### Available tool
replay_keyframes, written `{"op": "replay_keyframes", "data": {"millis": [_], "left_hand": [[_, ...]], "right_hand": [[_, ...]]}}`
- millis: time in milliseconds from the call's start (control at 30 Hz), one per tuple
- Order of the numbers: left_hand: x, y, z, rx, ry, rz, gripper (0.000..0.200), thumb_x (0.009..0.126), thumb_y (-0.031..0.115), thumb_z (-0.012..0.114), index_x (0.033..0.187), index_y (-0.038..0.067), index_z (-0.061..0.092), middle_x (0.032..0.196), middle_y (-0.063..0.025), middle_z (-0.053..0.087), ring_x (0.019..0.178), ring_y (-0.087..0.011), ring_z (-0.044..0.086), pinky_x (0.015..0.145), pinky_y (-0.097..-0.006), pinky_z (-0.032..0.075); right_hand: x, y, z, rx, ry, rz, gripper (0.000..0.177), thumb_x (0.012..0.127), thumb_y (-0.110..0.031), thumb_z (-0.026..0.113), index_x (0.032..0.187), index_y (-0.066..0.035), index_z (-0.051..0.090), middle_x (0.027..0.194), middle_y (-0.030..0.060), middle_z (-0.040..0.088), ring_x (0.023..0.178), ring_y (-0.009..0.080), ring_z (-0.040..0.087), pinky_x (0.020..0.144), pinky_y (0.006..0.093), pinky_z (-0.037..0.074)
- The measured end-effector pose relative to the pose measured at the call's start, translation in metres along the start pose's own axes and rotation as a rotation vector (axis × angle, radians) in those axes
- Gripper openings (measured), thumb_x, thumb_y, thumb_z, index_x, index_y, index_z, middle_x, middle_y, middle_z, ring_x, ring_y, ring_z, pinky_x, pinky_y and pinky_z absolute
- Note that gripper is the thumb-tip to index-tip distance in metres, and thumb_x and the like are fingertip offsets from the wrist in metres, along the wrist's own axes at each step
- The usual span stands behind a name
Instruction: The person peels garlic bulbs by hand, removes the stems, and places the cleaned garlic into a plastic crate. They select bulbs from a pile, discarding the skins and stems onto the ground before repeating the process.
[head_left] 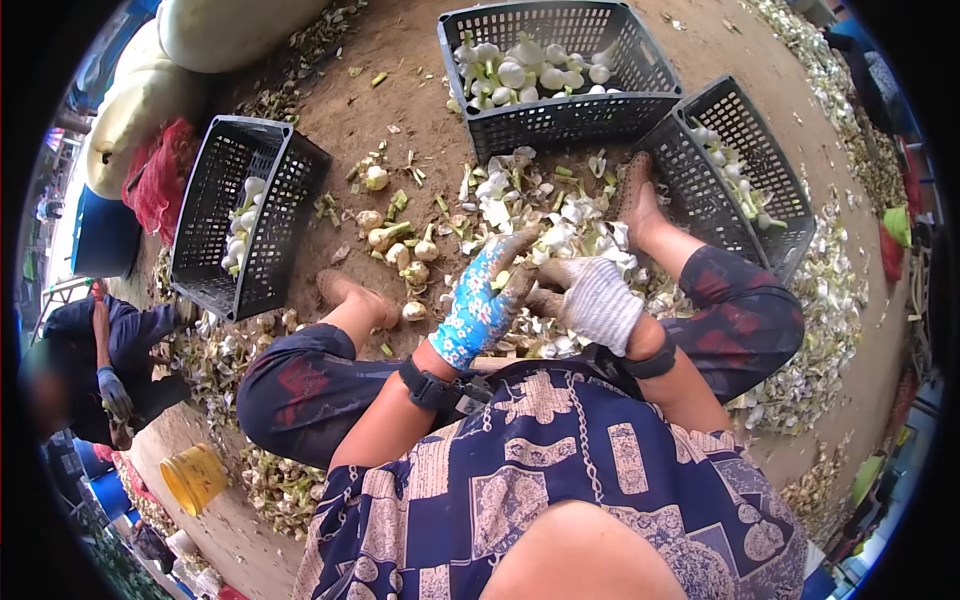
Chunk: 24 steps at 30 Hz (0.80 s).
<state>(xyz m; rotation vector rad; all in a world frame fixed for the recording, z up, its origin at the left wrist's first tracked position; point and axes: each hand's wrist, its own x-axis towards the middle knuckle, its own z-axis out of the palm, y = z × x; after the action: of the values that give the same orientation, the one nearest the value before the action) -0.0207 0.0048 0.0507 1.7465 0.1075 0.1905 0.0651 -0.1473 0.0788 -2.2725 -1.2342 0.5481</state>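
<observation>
Between the knees, the left hand (478,305) has its fingers stretched out; the right hand (600,300) bends its fingers toward them, whether around anything I cannot tell; husks (492,188) litter the ground beyond; loose garlic (388,236) lies by the left foot (365,300); white bulbs (511,75) sit in the far crate (570,120); the right crate (692,205) crowds the right foot (642,205); the left crate (288,190) stands near a red net (160,180).

Brown dirt floor (385,100) — garlic bulbs (387,236) strewn left of fingers (515,243), pale peelings (500,195) just beyond. Dark crates (575,122) farther out: left, ahead, right — peel litter (815,330) well right, yellow bucket (194,479) behind, far left.
</observation>
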Motion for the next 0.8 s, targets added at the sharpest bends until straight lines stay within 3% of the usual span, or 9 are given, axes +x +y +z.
{"op": "replay_keyframes", "data": {"millis": [200,367,433,500,567,700,733,767,800], "left_hand": [[-0.006,-0.006,-0.002,0.368,-0.028,-0.005,0.039,0.084,0.02,0.061,0.117,0.002,0.054,0.108,-0.0149,0.06,0.102,-0.0252,0.058,0.088,-0.0341,0.045],[-0.007,-0.007,-0.011,0.182,-0.148,-0.015,0.04,0.088,0.03,0.052,0.118,0.002,0.054,0.116,-0.0168,0.055,0.109,-0.0269,0.054,0.091,-0.0359,0.042],[-0.006,0.001,-0.009,-0.212,-0.212,0.061,0.035,0.089,0.026,0.048,0.115,0.005,0.056,0.125,-0.0161,0.049,0.112,-0.0277,0.05,0.093,-0.0354,0.041],[-0.01,0.01,-0.007,-0.976,-0.211,-0.183,0.052,0.08,0.031,0.053,0.124,0.003,0.05,0.136,-0.0147,0.039,0.124,-0.0284,0.038,0.104,-0.039,0.03],[-0.005,0.013,-0.014,-1.437,-0.104,-0.203,0.06,0.076,0.031,0.054,0.128,0.002,0.045,0.136,-0.0165,0.038,0.125,-0.0291,0.036,0.107,-0.043,0.026],[0.002,0.009,-0.024,-1.646,0.147,-0.22,0.061,0.079,0.036,0.049,0.132,0.007,0.039,0.135,-0.0201,0.037,0.125,-0.0383,0.031,0.106,-0.053,0.024],[0.004,0.005,-0.025,-1.682,0.147,-0.249,0.06,0.082,0.038,0.046,0.133,0.006,0.039,0.135,-0.0198,0.037,0.125,-0.0369,0.032,0.105,-0.0535,0.025],[0.005,0.003,-0.025,-1.68,0.136,-0.247,0.06,0.082,0.038,0.046,0.133,0.006,0.039,0.135,-0.0198,0.037,0.125,-0.0369,0.032,0.105,-0.0535,0.025],[0.005,0.002,-0.022,-1.667,0.129,-0.262,0.059,0.083,0.037,0.045,0.132,0.005,0.038,0.134,-0.0194,0.038,0.124,-0.036,0.034,0.104,-0.0534,0.026]], "right_hand": [[0.006,-0.003,0.017,-0.042,-0.16,0.081,0.017,0.077,-0.019,0.058,0.081,-0.003,0.062,0.069,0.0196,0.059,0.068,0.0362,0.059,0.061,0.0427,0.046],[0.01,0.011,0.031,-0.039,-0.044,0.078,0.021,0.076,-0.022,0.055,0.079,-0.004,0.065,0.071,0.0202,0.061,0.069,0.0362,0.061,0.063,0.044,0.049],[0.015,0.025,0.043,-0.124,-0.105,0.165,0.022,0.078,-0.023,0.053,0.079,-0.005,0.065,0.071,0.0205,0.062,0.068,0.0358,0.061,0.063,0.0441,0.049],[0.006,0.008,0.028,-0.037,-0.181,0.113,0.023,0.078,-0.023,0.056,0.081,-0.002,0.066,0.067,0.0189,0.062,0.061,0.0324,0.063,0.058,0.0409,0.051],[-0.024,-0.008,-0.01,0.769,-0.373,0.148,0.021,0.077,-0.02,0.059,0.081,0.0,0.065,0.065,0.0138,0.063,0.06,0.0249,0.064,0.057,0.0357,0.051],[-0.053,0.014,-0.05,1.234,-0.374,-0.321,0.014,0.075,-0.012,0.062,0.081,0.001,0.065,0.075,0.0116,0.066,0.066,0.0179,0.065,0.06,0.0301,0.051],[-0.05,0.006,-0.07,0.553,-0.359,-0.043,0.021,0.071,-0.014,0.066,0.087,-0.001,0.064,0.082,0.0115,0.066,0.07,0.0214,0.065,0.063,0.0307,0.051],[-0.042,0.029,-0.049,-0.102,-0.189,-0.441,0.035,0.069,-0.016,0.069,0.1,-0.002,0.062,0.097,0.0131,0.064,0.081,0.027,0.064,0.072,0.0328,0.051],[-0.031,0.028,-0.036,-0.309,-0.167,-0.039,0.043,0.069,-0.018,0.069,0.108,-0.004,0.058,0.103,0.0144,0.061,0.085,0.0301,0.062,0.075,0.035,0.05]]}}
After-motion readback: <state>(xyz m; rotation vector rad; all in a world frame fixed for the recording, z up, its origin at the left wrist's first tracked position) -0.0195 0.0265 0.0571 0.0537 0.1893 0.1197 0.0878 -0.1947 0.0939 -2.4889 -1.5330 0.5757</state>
